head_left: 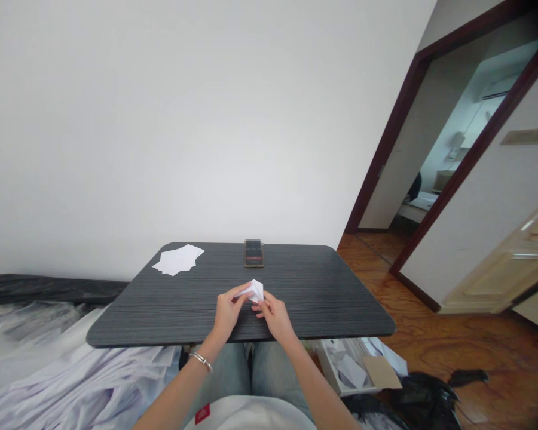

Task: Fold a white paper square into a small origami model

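A small piece of folded white paper [257,289] is held between both hands, over the near middle of the dark table [314,292]. My left hand [226,309] pinches its left side, thumb and fingers closed on it. On the lower right corner, my right hand [273,312] grips the same paper with thumb and fingertips. The folds come to a point at the top; the lower part is partly covered by my fingers.
A loose pile of white paper sheets [178,260] lies at the table's far left. A phone on a stand [253,253] is at the back edge by the white wall. Below right, an open box [341,370] holds papers. Black plastic bags [430,397] lie on the floor.
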A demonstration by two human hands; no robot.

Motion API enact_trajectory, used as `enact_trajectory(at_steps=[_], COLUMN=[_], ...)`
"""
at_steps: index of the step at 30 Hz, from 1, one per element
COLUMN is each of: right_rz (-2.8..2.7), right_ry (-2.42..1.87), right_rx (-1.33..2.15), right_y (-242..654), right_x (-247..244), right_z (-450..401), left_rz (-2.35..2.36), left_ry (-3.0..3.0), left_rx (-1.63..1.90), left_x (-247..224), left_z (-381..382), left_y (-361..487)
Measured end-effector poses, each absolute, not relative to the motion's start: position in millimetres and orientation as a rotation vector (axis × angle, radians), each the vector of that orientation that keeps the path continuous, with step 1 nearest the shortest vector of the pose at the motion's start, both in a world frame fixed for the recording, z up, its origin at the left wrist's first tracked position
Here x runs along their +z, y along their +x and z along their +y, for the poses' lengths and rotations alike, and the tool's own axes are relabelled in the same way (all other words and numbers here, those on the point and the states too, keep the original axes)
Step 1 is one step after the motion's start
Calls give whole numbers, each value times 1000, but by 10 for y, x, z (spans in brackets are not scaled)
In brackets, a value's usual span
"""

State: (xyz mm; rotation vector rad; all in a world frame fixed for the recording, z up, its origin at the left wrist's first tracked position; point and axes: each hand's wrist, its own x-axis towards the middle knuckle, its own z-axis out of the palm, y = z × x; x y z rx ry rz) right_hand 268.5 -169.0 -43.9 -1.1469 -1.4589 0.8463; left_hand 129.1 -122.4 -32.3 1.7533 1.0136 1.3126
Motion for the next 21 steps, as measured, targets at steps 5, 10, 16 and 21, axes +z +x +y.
enact_trajectory(at_steps=[5,10,16,21], right_rz=[-1469,-1440,-1306,-1289], right_ry=[-1154,-1142,-1133,-1130], right_rx=[855,889,964,969], right_y=[2683,2682,2695,2688], right_x=[-427,-434,-465,-462], right_z=[-1695,-1678,-1651,-1651], left_rz=[1109,1095,1034,970], left_ry=[1790,1811,1798,1780], left_rx=[1324,1326,1344,1381], left_x=[-310,-292,-306,-296], left_z=[-1242,-1256,-1242,-1258], left_y=[1272,1274,1281,1274])
